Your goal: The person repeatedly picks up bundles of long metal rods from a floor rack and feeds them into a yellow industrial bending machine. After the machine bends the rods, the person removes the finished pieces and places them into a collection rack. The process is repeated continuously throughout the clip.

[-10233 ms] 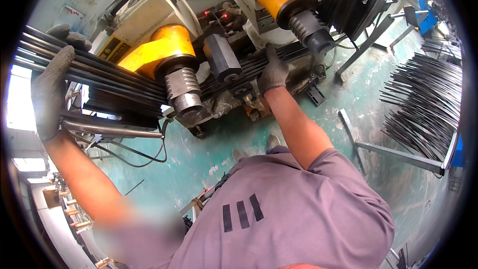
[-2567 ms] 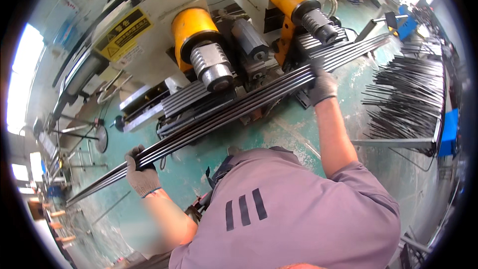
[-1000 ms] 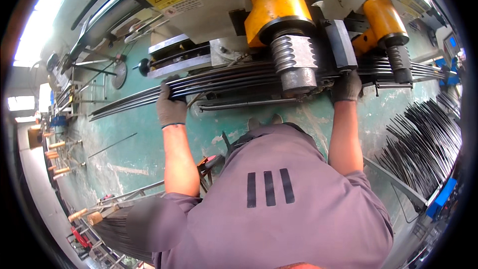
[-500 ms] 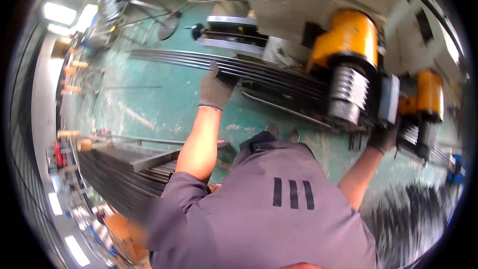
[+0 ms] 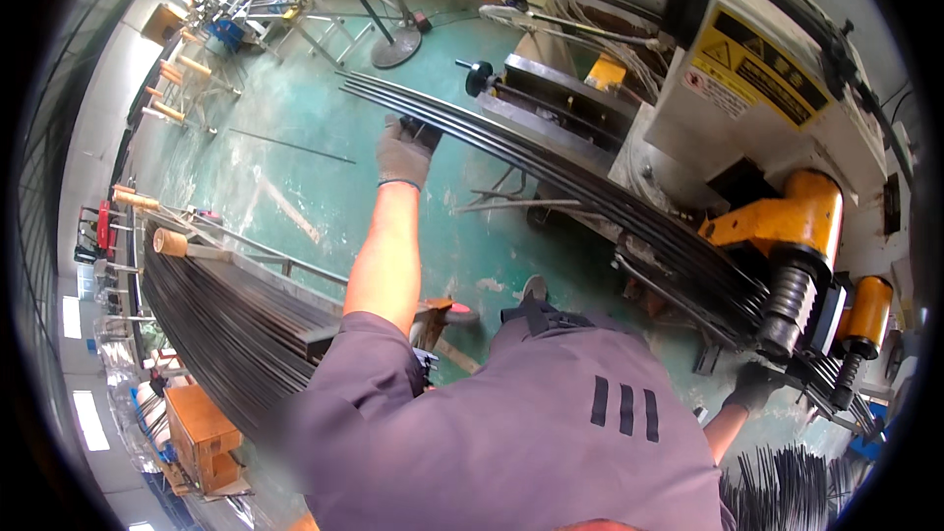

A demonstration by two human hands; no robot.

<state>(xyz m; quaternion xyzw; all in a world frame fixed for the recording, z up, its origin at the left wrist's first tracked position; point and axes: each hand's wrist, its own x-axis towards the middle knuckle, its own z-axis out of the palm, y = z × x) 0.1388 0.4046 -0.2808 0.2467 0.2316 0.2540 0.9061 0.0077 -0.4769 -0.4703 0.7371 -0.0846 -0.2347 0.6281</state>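
Observation:
Several long dark metal rods (image 5: 531, 159) run side by side from the upper middle down to the right, passing under the yellow-capped machine parts. My left hand (image 5: 404, 152), in a grey glove with a dark palm, is closed at the lower edge of the rods near their far left end. Down at the right, my gloved right hand (image 5: 755, 386) reaches to the rods where they come out past a ribbed metal spring (image 5: 785, 310). Its fingers are mostly hidden there, so their grip does not show.
The pale machine housing (image 5: 757, 88) with yellow labels and yellow cylinders (image 5: 811, 211) stands at right. A rack of dark rods (image 5: 216, 320) lies at left, above a wooden box (image 5: 202, 433). More upright rods (image 5: 787, 487) fill the lower right. A round-based stand (image 5: 396, 47) is at back.
My view has swung, so the machine sits further right and lower. The rods now slant more steeply. Both hands stay at the rods.

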